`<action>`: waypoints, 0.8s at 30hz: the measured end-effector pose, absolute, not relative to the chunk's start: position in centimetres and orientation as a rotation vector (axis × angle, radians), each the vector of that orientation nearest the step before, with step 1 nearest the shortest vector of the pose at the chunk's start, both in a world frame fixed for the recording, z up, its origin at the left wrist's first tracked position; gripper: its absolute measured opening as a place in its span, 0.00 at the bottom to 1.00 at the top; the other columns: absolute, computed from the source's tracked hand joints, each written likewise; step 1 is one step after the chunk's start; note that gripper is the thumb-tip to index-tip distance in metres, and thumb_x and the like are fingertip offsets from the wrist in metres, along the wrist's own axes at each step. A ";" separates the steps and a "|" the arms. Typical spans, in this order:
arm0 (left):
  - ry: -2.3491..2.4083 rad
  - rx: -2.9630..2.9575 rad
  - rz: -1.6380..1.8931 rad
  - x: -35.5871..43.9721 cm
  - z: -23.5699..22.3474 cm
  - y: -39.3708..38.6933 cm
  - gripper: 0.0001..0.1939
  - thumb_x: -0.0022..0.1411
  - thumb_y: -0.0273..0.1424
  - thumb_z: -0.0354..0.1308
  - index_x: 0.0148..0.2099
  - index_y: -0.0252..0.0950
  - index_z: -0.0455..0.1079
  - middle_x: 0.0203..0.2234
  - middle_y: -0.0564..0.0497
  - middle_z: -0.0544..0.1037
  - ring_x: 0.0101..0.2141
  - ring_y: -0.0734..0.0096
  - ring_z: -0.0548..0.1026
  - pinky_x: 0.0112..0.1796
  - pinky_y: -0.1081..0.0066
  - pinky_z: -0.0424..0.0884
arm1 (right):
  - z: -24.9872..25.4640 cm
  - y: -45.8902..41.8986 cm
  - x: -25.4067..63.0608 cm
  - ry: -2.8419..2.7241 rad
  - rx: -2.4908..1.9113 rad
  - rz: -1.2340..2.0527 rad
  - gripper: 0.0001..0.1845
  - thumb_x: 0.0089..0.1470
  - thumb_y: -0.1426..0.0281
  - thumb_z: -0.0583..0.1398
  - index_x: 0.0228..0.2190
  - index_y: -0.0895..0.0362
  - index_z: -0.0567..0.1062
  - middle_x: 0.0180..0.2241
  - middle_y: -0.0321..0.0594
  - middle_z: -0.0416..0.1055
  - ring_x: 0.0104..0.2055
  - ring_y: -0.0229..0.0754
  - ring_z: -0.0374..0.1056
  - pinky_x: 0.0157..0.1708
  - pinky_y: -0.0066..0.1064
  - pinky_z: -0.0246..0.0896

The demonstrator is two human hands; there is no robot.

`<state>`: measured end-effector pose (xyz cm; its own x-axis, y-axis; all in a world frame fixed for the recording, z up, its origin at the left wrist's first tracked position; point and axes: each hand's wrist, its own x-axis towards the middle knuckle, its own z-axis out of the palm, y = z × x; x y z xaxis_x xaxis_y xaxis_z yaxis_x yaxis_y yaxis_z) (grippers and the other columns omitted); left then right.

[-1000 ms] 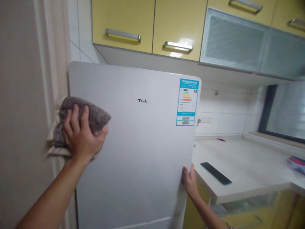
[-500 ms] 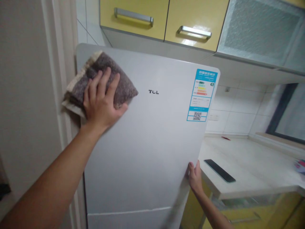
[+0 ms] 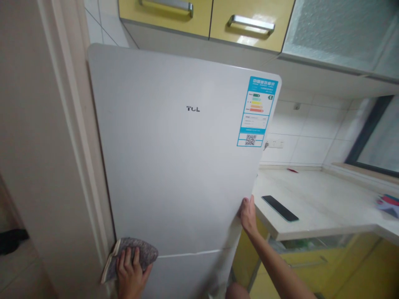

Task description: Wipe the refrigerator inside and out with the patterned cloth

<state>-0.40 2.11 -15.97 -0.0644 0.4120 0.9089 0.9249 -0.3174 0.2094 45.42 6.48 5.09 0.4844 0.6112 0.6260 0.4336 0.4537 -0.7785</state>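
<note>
A grey-brown cloth [image 3: 145,251] with a pale edge lies folded against the lower left of the silver refrigerator's upper door [image 3: 174,174], just by the seam above the lower door. My left hand [image 3: 131,272] holds this cloth, fingers bent over it and pressing it to the surface. On the opposite side, my right hand [image 3: 248,216] grips the right edge of the upper door, its thumb on the front and the other fingers largely hidden. A blue and white energy label [image 3: 258,111] is stuck near the door's upper right corner.
Yellow wall cabinets [image 3: 249,23] hang above the refrigerator. Right of it, a white countertop [image 3: 327,199] bears a dark flat phone-like slab [image 3: 279,208]. Wall sockets [image 3: 274,144] show behind. A pale door frame [image 3: 70,124] stands close on the left.
My left hand has carried the cloth from the door's upper left down to its lower left edge. My right hand keeps its grip. The view has shifted slightly.
</note>
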 end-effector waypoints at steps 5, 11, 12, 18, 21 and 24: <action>-1.445 -1.690 -1.401 -0.7 -10.4 4.4 0.58 0.59 0.45 0.60 0.81 0.63 0.27 0.82 0.62 0.28 0.77 0.21 0.44 0.63 0.10 0.61 | 4.6 7.1 45.6 -1.115 -1.141 0.122 0.45 0.68 0.32 0.48 0.55 0.59 0.73 0.51 0.55 0.76 0.55 0.59 0.71 0.57 0.49 0.66; -1.248 -1.553 -1.373 -0.4 9.7 7.9 0.55 0.62 0.47 0.66 0.83 0.48 0.41 0.81 0.42 0.47 0.76 0.25 0.53 0.70 0.20 0.52 | 3.6 7.7 45.6 -1.061 -1.115 0.132 0.42 0.68 0.32 0.48 0.47 0.57 0.76 0.44 0.51 0.76 0.53 0.58 0.71 0.56 0.49 0.65; -1.214 -1.569 -1.348 0.1 14.0 8.0 0.55 0.63 0.47 0.66 0.83 0.46 0.42 0.81 0.41 0.48 0.76 0.28 0.52 0.72 0.25 0.52 | 3.5 7.7 45.6 -1.057 -1.109 0.139 0.42 0.68 0.32 0.49 0.46 0.57 0.76 0.43 0.51 0.76 0.53 0.58 0.71 0.55 0.48 0.65; -1.034 -1.679 -1.338 6.4 33.8 7.9 0.50 0.66 0.46 0.65 0.82 0.47 0.46 0.81 0.49 0.48 0.79 0.43 0.48 0.76 0.37 0.43 | 3.3 8.0 45.9 -1.054 -1.074 0.175 0.41 0.69 0.33 0.49 0.50 0.57 0.75 0.47 0.50 0.76 0.53 0.56 0.71 0.56 0.47 0.66; -0.860 -1.886 -1.126 11.3 33.7 8.0 0.52 0.64 0.46 0.67 0.82 0.44 0.46 0.81 0.44 0.49 0.79 0.44 0.47 0.77 0.38 0.39 | 3.2 7.9 46.2 -1.067 -1.059 0.236 0.41 0.66 0.31 0.50 0.47 0.55 0.75 0.45 0.49 0.76 0.53 0.55 0.71 0.57 0.48 0.68; -0.486 -2.144 -0.665 15.2 26.3 7.2 0.49 0.67 0.47 0.64 0.81 0.39 0.48 0.81 0.43 0.43 0.79 0.50 0.45 0.78 0.46 0.39 | 3.2 7.7 46.6 -1.088 -1.013 0.337 0.39 0.66 0.32 0.53 0.50 0.54 0.75 0.48 0.47 0.76 0.56 0.55 0.70 0.61 0.49 0.67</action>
